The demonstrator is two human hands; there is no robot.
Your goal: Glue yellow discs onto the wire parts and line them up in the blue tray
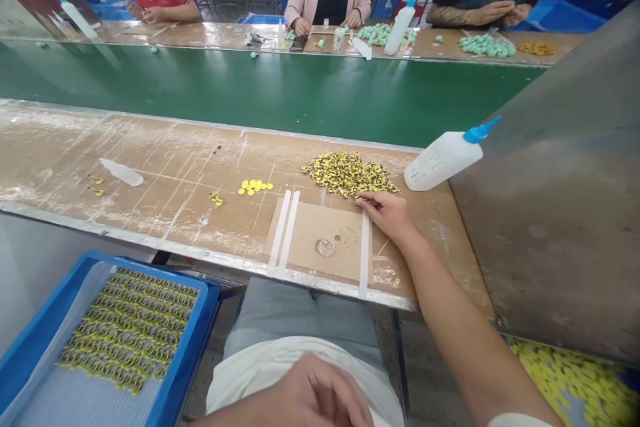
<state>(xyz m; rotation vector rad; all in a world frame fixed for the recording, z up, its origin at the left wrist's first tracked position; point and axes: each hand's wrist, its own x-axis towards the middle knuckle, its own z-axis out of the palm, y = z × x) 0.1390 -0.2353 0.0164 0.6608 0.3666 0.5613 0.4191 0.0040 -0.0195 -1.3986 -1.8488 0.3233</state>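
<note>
The loose pile of yellow-and-black pieces (349,173) lay on the surface (150,167), just above a cardboard sheet (313,233). A careless brush from the right hand (385,215) could have scattered it. Those fingers (373,200) lay close together, their tips touching the pile's rim; whether they pinched a piece, I could not tell. The left hand (310,393) was blurred above the lap, its fingers loosely curled around nothing I could see. Beside the pile, a squeeze bottle (443,161) lay tilted on its side and might have rolled into it if knocked. A blue tray (203,297) sat at lower left.
</note>
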